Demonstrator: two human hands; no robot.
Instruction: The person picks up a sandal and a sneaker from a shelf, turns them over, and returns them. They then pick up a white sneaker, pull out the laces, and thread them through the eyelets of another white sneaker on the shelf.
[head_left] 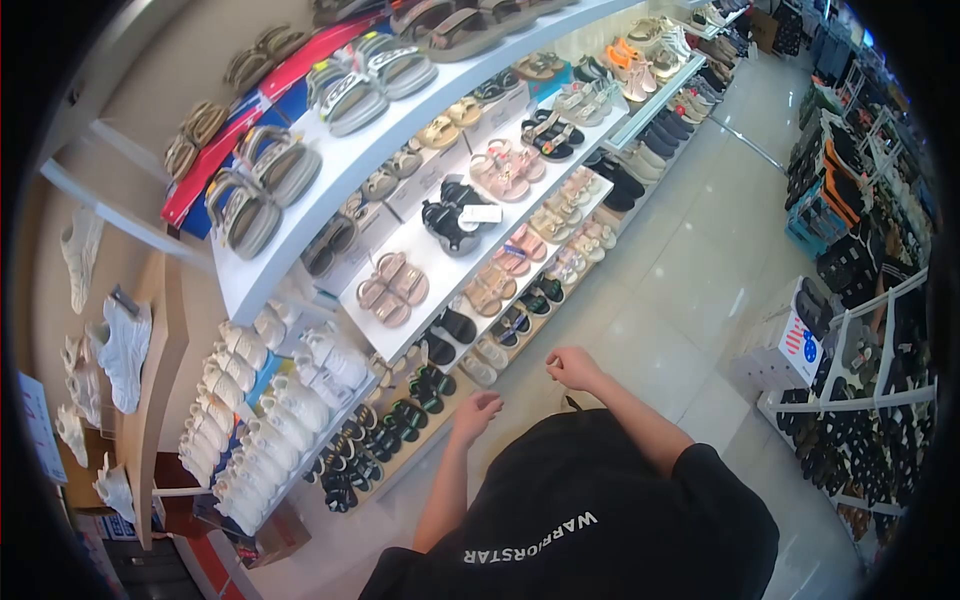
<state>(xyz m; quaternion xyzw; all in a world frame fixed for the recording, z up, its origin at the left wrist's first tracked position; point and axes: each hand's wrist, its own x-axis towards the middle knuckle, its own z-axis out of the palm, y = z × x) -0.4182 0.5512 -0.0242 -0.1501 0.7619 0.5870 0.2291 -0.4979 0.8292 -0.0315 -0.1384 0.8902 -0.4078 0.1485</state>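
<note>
Shoe shop aisle with a glossy pale tiled floor (690,300). White stepped shelves (300,250) run along its left side and dark wire racks (860,400) along its right.

The shelf boards are flat and smooth, and shoes stand on them in pairs. One tan pair of two-strap slides (392,288) sits at the front edge of a middle board. One shiny black pair (450,215) beside it carries a white tag. Chunky white trainers (250,400) fill the lower left end in rows too crowded to count.

Two bare hands are held out over the floor, just off the front edge of the lowest board.
- The left hand (475,410) is released, fingers bent down, and grasps nothing.
- The right hand (575,368) is loosely clenched, and nothing shows in it.

The black-and-green sandals (425,385) on that lowest board lie nearest the left hand, apart from it. A black cloth T-shirt (600,500) with white lettering fills the bottom.
</note>
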